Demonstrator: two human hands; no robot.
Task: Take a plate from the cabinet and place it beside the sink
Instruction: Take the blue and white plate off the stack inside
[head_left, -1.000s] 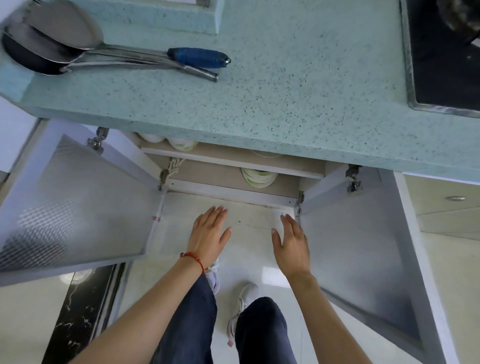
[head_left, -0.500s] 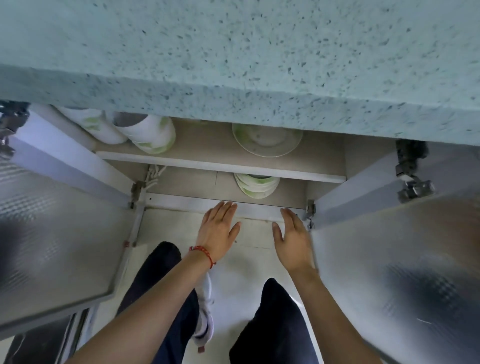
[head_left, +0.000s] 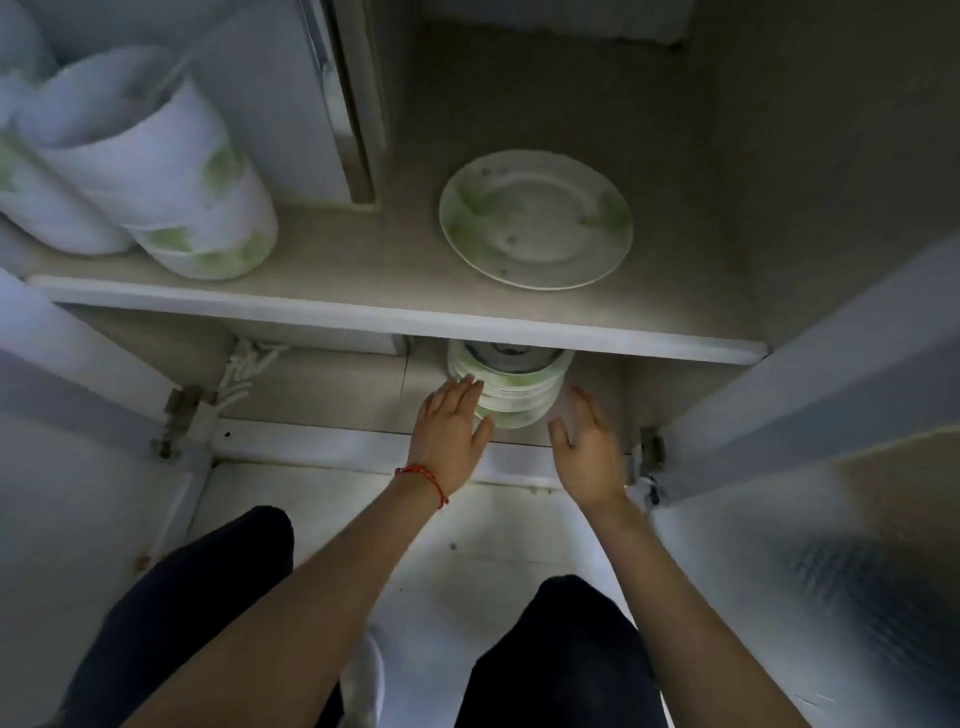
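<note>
I look into an open cabinet with two shelves. A stack of white plates (head_left: 511, 395) with green patterns stands on the lower shelf, half hidden under the upper shelf's edge (head_left: 395, 317). My left hand (head_left: 451, 431), with a red wrist string, is open at the stack's left side, fingertips touching or nearly touching it. My right hand (head_left: 589, 444) is open just right of the stack, apart from it. A single white and green plate (head_left: 535, 218) lies flat on the upper shelf.
Stacked white bowls with green prints (head_left: 150, 171) lie on the upper shelf at left. Both frosted cabinet doors stand open, left door (head_left: 67, 493) and right door (head_left: 831, 467). My knees in dark trousers (head_left: 561, 649) are below, over a white floor.
The view has dropped from above the counter to inside the cabinet. Both hands have moved forward past the cabinet's bottom edge to either side of the lower plate stack.
</note>
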